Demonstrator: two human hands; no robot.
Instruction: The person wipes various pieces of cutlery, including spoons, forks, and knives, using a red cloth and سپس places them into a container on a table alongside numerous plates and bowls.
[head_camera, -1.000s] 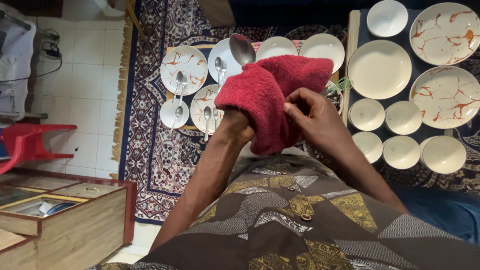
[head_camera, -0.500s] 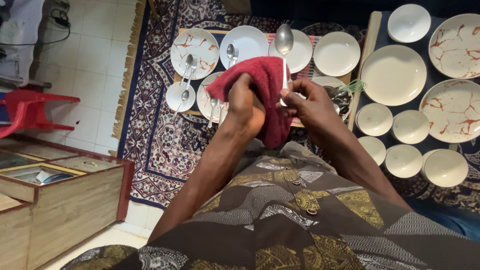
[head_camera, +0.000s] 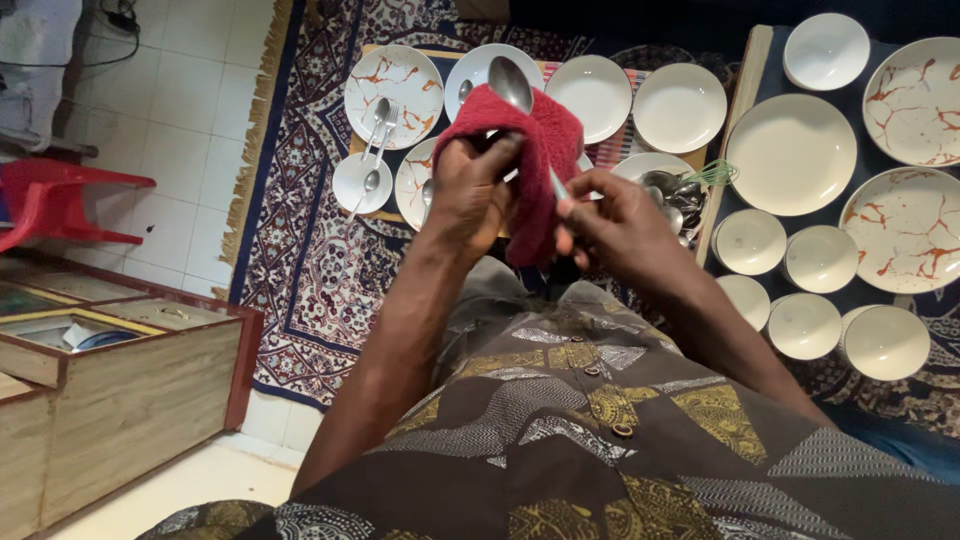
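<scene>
My left hand (head_camera: 472, 190) grips a red towel (head_camera: 535, 150) bunched over its fingers. My right hand (head_camera: 612, 225) pinches the handle of a steel spoon (head_camera: 512, 86), whose bowl sticks up above the towel and whose shaft runs through the cloth. Just beyond my right hand a bowl of loose cutlery (head_camera: 672, 190) sits partly hidden. Beyond my hands, marbled plates (head_camera: 392, 80) carry spoon and fork pairs.
White plates (head_camera: 680, 106) and several small bowls (head_camera: 820, 258) lie on the patterned rug (head_camera: 310, 270). Large plates (head_camera: 790, 152) sit on a dark mat at right. A wooden box (head_camera: 120, 390) stands at lower left, a red plastic chair (head_camera: 60, 205) on the tiled floor.
The spoon has tilted leftward and its bowl now lies against the towel's top. My left hand has closed more of the towel around the shaft. The camera view shifted slightly.
</scene>
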